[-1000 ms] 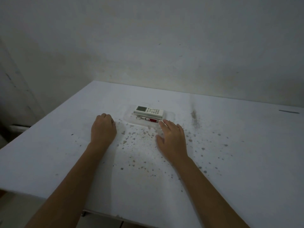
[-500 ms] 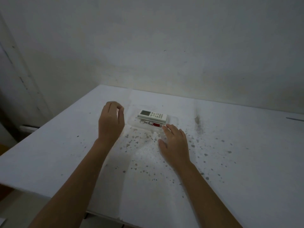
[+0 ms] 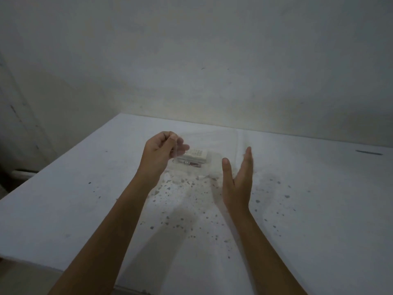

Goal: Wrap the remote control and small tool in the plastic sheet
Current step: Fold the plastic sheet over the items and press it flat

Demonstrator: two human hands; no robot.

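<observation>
mid-frame, left hand [image 3: 161, 149] pinched the plastic sheet [image 3: 212, 165] edge; right hand [image 3: 239, 179] hung open, empty. first fold underway; next, likely drawing it over remote control [image 3: 195, 154] and small tool [image 3: 189, 163].

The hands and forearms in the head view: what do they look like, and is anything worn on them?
Both are bare. The left hand and right hand show no glove, ring, watch or bracelet. Both forearms are uncovered down to the frame's bottom edge; no sleeve shows.

- White table [image 3: 63, 209], its surface speckled with dark spots in the middle.
- Plain pale wall [image 3: 212, 60] behind its far edge.
- Dark streak [image 3: 369, 153] far right.
</observation>
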